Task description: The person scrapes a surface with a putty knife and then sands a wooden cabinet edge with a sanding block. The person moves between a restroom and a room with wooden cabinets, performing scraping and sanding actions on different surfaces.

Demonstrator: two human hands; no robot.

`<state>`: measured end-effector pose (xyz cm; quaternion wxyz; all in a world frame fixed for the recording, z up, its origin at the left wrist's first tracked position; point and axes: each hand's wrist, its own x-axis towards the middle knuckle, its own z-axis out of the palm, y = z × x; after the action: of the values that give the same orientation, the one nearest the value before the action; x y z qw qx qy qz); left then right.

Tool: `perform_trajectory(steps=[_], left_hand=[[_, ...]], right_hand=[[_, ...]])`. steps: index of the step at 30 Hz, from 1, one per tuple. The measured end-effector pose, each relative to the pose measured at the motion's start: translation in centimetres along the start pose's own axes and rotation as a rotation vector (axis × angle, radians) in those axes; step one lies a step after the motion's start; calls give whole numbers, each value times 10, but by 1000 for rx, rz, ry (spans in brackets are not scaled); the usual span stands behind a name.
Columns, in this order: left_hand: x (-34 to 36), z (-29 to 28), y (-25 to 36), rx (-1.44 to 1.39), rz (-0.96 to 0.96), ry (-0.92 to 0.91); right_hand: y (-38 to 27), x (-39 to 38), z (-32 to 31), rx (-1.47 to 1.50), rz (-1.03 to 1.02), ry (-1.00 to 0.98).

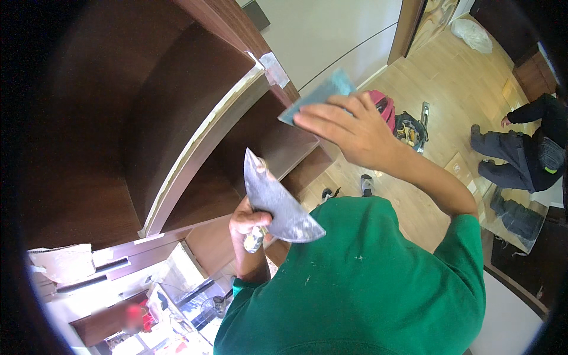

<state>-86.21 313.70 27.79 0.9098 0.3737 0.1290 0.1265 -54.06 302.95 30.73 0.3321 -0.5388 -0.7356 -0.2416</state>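
Observation:
My left hand (245, 223) is closed round the handle of a wide putty knife (281, 207), its thumb lying on the grey metal blade. Some pale matter shows by the blade's upper edge. Raised ahead on the right, my right hand (367, 133) grips a flat blue-green rectangular plate (324, 92), slightly blurred; its exact kind is unclear. The plate is near a dark brown wooden shelf unit (177, 77). A curved shelf edge (198, 142) on that unit carries a rough whitish strip. Where the strip ends at the upright, a whitish patch (274, 69) shows.
A red and black bag (408, 127) with tools stands on the wooden floor (447, 89), a level (425, 115) beside it. On the right another person (520, 145) stands. A white plastic bag (471, 35) lies far right. Cluttered items (201, 302) fill the lower left.

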Motion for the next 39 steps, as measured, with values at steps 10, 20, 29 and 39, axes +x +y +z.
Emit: perform_trajectory(steps=[10, 20, 29, 39], left_hand=[[-26, -21, -24, -116, 44, 127], [-29, -28, -23, -15, 2, 167], [-19, -23, 6, 107, -311, 50], [-19, -8, 33, 463, -552, -12]], right_hand=[[18, 40, 19, -287, -7, 167], [12, 30, 26, -320, -70, 18], [-25, 27, -53, 200, 108, -97], [-70, 46, -71, 51, -221, -269]])
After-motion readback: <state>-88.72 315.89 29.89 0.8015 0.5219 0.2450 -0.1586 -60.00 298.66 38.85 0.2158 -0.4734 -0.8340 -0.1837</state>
